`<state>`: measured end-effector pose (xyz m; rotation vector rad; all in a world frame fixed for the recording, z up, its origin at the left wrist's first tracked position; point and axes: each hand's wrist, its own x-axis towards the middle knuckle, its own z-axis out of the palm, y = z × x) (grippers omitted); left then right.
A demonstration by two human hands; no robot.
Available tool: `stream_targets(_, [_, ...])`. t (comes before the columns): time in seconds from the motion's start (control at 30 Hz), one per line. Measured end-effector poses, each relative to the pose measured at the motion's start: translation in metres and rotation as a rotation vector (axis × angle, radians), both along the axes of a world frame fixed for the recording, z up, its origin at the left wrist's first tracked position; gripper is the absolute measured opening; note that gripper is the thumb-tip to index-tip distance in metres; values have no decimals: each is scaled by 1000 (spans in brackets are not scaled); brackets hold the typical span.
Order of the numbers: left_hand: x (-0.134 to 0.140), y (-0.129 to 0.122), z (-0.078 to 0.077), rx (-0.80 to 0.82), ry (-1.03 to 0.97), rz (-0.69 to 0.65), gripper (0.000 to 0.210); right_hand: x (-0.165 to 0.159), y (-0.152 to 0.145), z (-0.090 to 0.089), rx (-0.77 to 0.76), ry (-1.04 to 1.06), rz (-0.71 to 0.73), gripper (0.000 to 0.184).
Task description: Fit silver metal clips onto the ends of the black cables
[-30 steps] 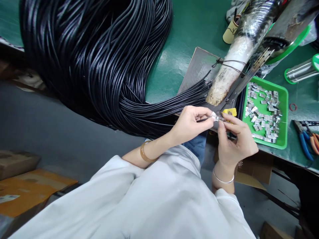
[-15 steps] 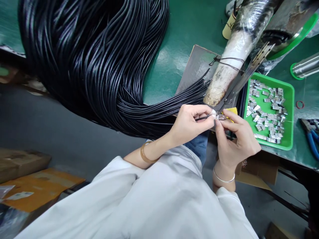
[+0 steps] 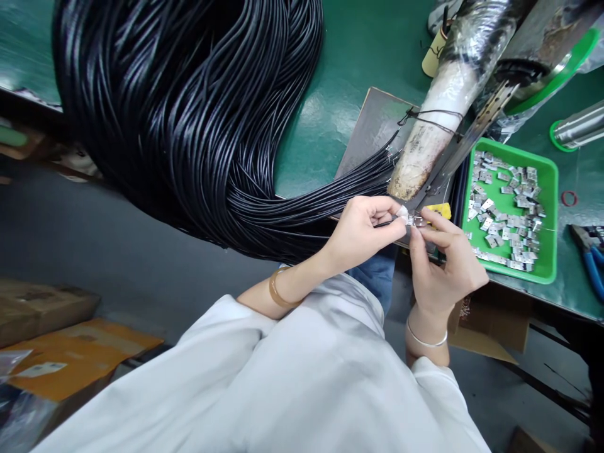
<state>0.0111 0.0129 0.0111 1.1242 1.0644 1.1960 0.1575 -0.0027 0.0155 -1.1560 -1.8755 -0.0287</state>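
Observation:
My left hand (image 3: 365, 225) pinches the end of a black cable (image 3: 384, 222) between thumb and fingers, with white wrapping on a fingertip. Facing it, my right hand (image 3: 443, 251) grips a small metal connector (image 3: 417, 221) between thumb and forefinger, right at the cable's end. Whether the connector is seated on the wires cannot be made out. Behind my left hand runs a thick bundle of black cables (image 3: 189, 126), its thin ends lying on a grey plate (image 3: 372, 119). A yellow piece (image 3: 438, 212) shows just past my right fingers.
A green tray (image 3: 547, 220) of small metal connectors stands to the right. Blue-handled pliers (image 3: 592, 258) lie beyond it, near a red ring (image 3: 569, 198). A white, film-wrapped tube (image 3: 431, 104) slants down close above my hands. Cardboard boxes (image 3: 70, 355) sit at lower left.
Both hands stay at the cable end; my right fingers have shifted slightly around the connector. The view has moved a little, so the cable bundle appears further right.

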Motion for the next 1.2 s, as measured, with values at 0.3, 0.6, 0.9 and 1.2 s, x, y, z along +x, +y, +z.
stream_targets(0.3, [-2,1,-3,-29,-24,-47,13,1,-2,0,40,-34,46,19])
stream_targets(0.6, [-9,-4,2,-97,8,-157,15,2,-4,0,-2,255,38,9])
stream_targets(0.9, [-14,-8,-1,145,140,-167,14,13,-14,18,-334,191,-131,12])
stream_targets(1.2, [-20,-6,1,-119,-187,-286,28,13,-11,4,-237,237,-132,6])
